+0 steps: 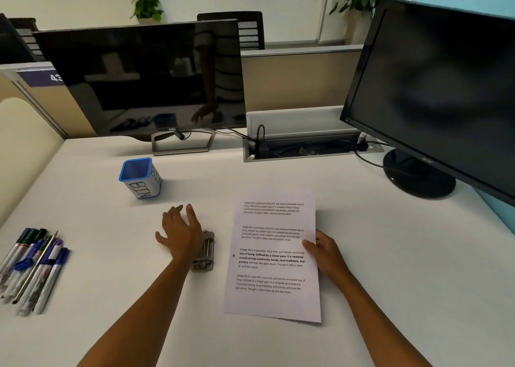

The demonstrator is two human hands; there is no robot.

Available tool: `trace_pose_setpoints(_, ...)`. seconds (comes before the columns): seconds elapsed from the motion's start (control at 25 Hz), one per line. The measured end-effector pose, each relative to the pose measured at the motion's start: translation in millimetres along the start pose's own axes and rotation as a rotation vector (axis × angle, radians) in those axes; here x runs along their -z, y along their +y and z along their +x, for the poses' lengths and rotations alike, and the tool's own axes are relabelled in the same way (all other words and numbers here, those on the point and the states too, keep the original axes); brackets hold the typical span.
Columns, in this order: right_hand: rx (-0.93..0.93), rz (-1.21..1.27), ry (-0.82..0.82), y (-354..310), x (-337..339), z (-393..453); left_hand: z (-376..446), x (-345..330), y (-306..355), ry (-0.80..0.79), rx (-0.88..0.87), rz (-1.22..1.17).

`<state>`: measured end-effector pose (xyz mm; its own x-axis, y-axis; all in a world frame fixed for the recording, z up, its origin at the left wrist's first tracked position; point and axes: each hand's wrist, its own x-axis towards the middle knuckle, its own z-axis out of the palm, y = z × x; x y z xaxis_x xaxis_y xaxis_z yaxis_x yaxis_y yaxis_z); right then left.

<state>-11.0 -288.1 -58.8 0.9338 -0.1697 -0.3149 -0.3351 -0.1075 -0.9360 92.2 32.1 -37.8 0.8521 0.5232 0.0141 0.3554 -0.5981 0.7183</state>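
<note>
A printed sheet of paper (274, 258) lies flat on the white desk (390, 255), with a small punched hole near its left edge. My right hand (324, 251) holds its right edge, thumb on top of the page. A metal hole punch (205, 252) sits just left of the sheet. My left hand (179, 231) hovers over the punch's left side with fingers spread and straight, gripping nothing.
A blue mesh cup labelled BIN (141, 177) stands behind my left hand. Several markers (33, 266) lie at the left edge. Two dark monitors (150, 82) (440, 93) and an open cable tray (303, 143) line the back.
</note>
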Motion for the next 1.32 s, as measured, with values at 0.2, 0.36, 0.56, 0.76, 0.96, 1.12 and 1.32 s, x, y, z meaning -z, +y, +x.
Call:
trace_pose_setpoints(0.2,0.083,0.067,0.046,-30.6,20.1,-3.2,-0.4,21.8,32.2,0.076,0.011,-0.436)
trace_pose_setpoints(0.36,0.23,0.094,0.074,-77.4,18.5,-5.9,-1.4,47.4,75.5,-0.292,-0.144,-0.74)
trace_pose_setpoints(0.56,0.36,0.198,0.09,-113.3,0.4,-19.4,-42.7,57.6,102.1,-0.824,-0.256,-0.682)
trace_pose_setpoints(0.76,0.417,0.241,0.14,-113.9,-6.9,-30.6,-77.7,45.2,96.9,-0.721,-0.162,-0.745)
trace_pose_setpoints(0.96,0.447,0.227,0.14,-118.8,-10.6,-37.4,-86.6,45.5,100.8,-0.614,-0.17,-0.785)
trace_pose_setpoints(1.12,0.437,0.217,0.115,-117.3,-11.3,-37.3,-83.6,50.6,99.3,-0.604,-0.207,-0.79)
trace_pose_setpoints(1.32,0.368,0.226,0.107,-105.6,-18.3,-38.2,-89.1,50.1,85.8,-0.633,-0.173,-0.77)
